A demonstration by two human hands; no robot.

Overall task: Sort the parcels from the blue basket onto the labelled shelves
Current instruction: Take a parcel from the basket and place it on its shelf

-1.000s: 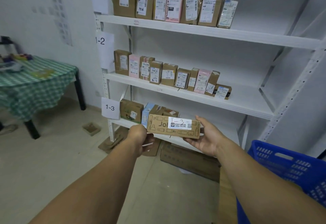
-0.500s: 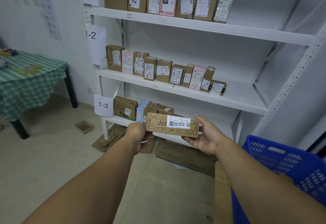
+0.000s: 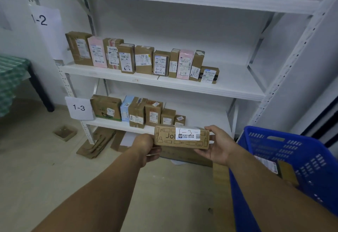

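Observation:
A long brown cardboard parcel point(image 3: 181, 137) with a white sticker handwritten "1-3" is held level in front of the lowest shelf. My left hand point(image 3: 146, 146) grips its left end and my right hand point(image 3: 217, 144) cups its right end from below. The shelf tagged 1-3 point(image 3: 79, 107) carries a short row of parcels point(image 3: 136, 112) at its left. The shelf tagged 1-2 point(image 3: 41, 19) above holds a longer row point(image 3: 144, 59). The blue basket point(image 3: 285, 160) stands at the lower right with a few parcels inside.
The right halves of the 1-2 shelf point(image 3: 236, 80) and 1-3 shelf point(image 3: 206, 116) are bare. Flattened cardboard point(image 3: 97, 144) lies on the floor under the rack. A table with a green checked cloth point(image 3: 11, 78) stands at the left.
The view has moved closer to the rack and tilted down. The parcel, still held by both hands, now sits lower, level with the 1-3 shelf.

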